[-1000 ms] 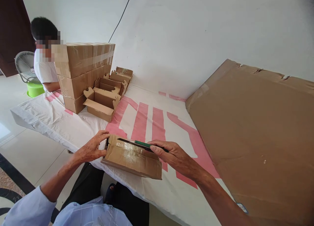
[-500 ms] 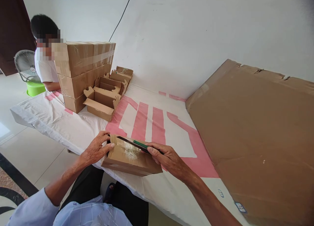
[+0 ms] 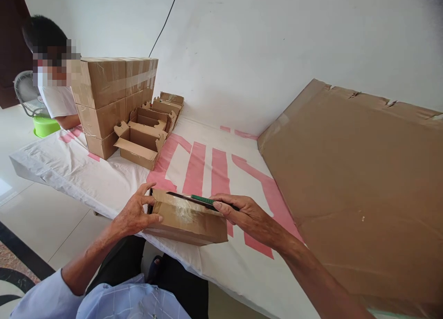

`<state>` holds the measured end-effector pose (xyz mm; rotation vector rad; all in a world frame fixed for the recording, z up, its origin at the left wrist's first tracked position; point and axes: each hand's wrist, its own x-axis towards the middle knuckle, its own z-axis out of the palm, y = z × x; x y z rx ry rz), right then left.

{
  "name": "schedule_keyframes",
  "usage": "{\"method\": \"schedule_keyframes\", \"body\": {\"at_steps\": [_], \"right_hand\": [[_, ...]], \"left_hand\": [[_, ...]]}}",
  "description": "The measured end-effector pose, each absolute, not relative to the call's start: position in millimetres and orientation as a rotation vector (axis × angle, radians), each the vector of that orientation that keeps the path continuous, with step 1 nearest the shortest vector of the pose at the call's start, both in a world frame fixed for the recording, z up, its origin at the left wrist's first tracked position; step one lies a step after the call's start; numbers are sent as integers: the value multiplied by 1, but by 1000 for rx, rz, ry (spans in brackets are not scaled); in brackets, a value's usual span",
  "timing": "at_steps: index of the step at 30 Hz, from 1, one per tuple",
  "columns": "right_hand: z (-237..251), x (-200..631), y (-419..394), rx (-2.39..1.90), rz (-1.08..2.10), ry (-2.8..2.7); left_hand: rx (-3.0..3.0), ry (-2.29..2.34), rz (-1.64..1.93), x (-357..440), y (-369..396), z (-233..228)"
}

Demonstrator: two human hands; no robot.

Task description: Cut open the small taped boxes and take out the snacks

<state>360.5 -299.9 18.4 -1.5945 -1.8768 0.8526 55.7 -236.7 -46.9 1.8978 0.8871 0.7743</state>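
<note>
A small cardboard box (image 3: 194, 223) with shiny clear tape lies at the table's near edge, in front of my lap. My left hand (image 3: 134, 211) grips its left end, thumb on the near face and fingers curled by the end edge. In my right hand (image 3: 247, 216) is a utility knife (image 3: 204, 200), green and black, held nearly flat over the box's top far edge with its tip pointing left. Whether the blade touches the tape I cannot tell.
Several open cardboard boxes (image 3: 138, 146) stand in a row at the back left, beside a stack of taped boxes (image 3: 107, 81). A person (image 3: 57, 93) leans at the table behind the stack. A large cardboard sheet (image 3: 353, 185) rises at the right of the white-and-pink cloth (image 3: 194, 166).
The box has tipped a little, so more of its near face shows. My left fingers have shifted on its end, and the knife has moved slightly right. The view has turned slightly right.
</note>
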Motion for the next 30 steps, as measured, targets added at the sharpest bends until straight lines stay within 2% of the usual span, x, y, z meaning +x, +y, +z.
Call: {"method": "schedule_keyframes", "body": {"at_steps": [8,19,30], "right_hand": [[29,368,-300,-1584,922,-1963],[42,372,-300,-1619,806,-2002],[56,364,-287,-1680,947,-2153]], "left_hand": [[2128,1071,897,62,-249,-40],[2346,1123,862,64,-263,-47],[2388,1130,928,59,-270,-53]]}}
